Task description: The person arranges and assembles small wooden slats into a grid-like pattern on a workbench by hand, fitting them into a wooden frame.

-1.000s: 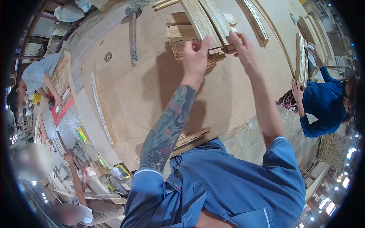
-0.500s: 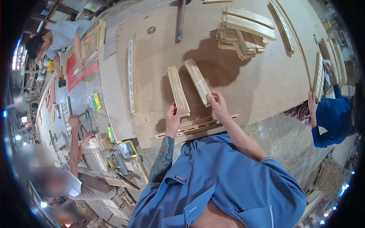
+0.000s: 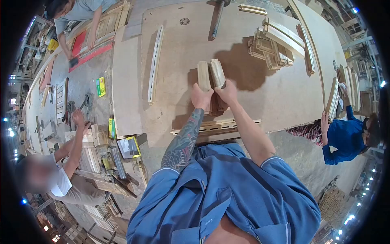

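In front of my chest, my left hand [image 3: 201,96] is closed round a short bundle of pale wooden slats [image 3: 203,74]. A second wooden slat bundle [image 3: 217,70] is in my right hand [image 3: 227,92], its fingers wrapped round the near part. The two bundles stand side by side, nearly touching, with their far ends tilted up over the plywood table [image 3: 174,69]. Both thumbs lie on top, and the other fingers are mostly hidden. Close to my body lies a slotted wooden strip [image 3: 219,127].
A criss-cross stack of slats [image 3: 274,46] sits at the back right, beside another slotted strip [image 3: 306,49]. A long white slotted strip [image 3: 156,65] lies on the left, and a hammer [image 3: 217,18] at the far edge. Co-workers [image 3: 345,134] work on both sides.
Both hands have brought their bundles together, from apart to side by side, and gripped further round them. The bundles' far ends have tilted up. My view has shifted slightly.
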Demonstrator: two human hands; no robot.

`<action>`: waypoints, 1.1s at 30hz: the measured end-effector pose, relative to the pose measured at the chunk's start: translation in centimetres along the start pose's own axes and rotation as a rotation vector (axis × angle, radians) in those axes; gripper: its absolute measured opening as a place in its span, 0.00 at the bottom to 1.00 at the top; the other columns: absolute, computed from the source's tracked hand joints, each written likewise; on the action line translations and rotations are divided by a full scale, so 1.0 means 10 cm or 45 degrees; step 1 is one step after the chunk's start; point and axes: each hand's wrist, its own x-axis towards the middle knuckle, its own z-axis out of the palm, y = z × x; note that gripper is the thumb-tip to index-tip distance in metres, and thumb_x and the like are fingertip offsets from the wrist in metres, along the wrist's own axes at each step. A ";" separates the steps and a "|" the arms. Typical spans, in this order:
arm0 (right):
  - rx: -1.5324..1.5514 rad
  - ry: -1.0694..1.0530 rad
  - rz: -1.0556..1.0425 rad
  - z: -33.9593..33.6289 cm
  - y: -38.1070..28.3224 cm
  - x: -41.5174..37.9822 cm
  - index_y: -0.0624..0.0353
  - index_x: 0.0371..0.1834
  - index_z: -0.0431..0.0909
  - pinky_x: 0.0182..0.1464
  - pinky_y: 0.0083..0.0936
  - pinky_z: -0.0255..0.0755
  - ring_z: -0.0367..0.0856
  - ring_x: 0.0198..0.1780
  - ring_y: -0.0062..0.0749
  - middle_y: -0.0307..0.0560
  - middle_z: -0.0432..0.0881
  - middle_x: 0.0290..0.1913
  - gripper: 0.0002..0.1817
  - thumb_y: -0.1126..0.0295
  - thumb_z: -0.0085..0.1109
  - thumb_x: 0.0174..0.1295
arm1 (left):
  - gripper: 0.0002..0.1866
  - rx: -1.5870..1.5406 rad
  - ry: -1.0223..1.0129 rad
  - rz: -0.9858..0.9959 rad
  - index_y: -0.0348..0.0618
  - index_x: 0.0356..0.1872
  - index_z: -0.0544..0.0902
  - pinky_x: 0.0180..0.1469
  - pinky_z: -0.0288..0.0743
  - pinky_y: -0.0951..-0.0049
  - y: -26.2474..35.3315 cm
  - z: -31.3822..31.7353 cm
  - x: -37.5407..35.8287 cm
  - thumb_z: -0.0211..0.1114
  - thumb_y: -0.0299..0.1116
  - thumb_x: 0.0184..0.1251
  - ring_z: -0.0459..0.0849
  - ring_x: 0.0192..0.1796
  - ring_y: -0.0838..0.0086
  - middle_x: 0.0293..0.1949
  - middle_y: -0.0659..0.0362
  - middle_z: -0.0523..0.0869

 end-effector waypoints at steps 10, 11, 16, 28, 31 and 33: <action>-0.060 0.305 0.029 -0.01 0.31 0.14 0.61 0.55 0.79 0.60 0.44 0.73 0.78 0.55 0.53 0.59 0.80 0.50 0.32 0.54 0.69 0.49 | 0.38 0.067 0.339 0.101 0.35 0.64 0.74 0.66 0.68 0.53 -0.18 0.03 0.16 0.72 0.42 0.52 0.75 0.64 0.46 0.60 0.38 0.78; -0.059 0.289 0.035 -0.06 0.39 0.18 0.61 0.55 0.79 0.60 0.44 0.73 0.78 0.55 0.53 0.59 0.80 0.50 0.32 0.54 0.69 0.49 | 0.38 0.079 0.339 0.089 0.35 0.64 0.74 0.66 0.68 0.53 -0.17 -0.05 0.13 0.72 0.42 0.52 0.75 0.64 0.46 0.60 0.38 0.78; -0.186 0.385 0.181 -0.40 0.59 0.24 0.62 0.57 0.78 0.58 0.44 0.73 0.78 0.56 0.53 0.59 0.81 0.49 0.35 0.49 0.71 0.51 | 0.35 0.116 0.535 0.063 0.35 0.61 0.78 0.67 0.67 0.53 -0.42 -0.30 0.23 0.74 0.45 0.54 0.73 0.65 0.47 0.58 0.39 0.79; -0.474 0.409 -0.175 -0.56 0.81 0.01 0.69 0.63 0.74 0.55 0.46 0.72 0.76 0.55 0.56 0.61 0.77 0.54 0.39 0.44 0.63 0.61 | 0.30 0.407 0.595 0.021 0.35 0.59 0.82 0.70 0.61 0.53 -0.69 -0.44 0.23 0.68 0.48 0.63 0.74 0.61 0.53 0.53 0.45 0.83; -0.400 0.304 -0.163 -0.55 0.88 0.06 0.69 0.66 0.72 0.55 0.46 0.72 0.75 0.55 0.57 0.62 0.76 0.56 0.40 0.44 0.62 0.62 | 0.28 0.505 0.536 0.012 0.37 0.60 0.82 0.68 0.63 0.53 -0.62 -0.50 0.22 0.67 0.47 0.64 0.75 0.60 0.54 0.51 0.47 0.84; -0.424 0.258 -0.166 -0.56 0.88 0.09 0.69 0.67 0.71 0.57 0.46 0.72 0.76 0.56 0.58 0.63 0.76 0.57 0.41 0.44 0.62 0.62 | 0.28 0.589 0.466 0.010 0.39 0.61 0.82 0.66 0.66 0.53 -0.63 -0.58 0.22 0.66 0.46 0.64 0.77 0.59 0.54 0.50 0.48 0.85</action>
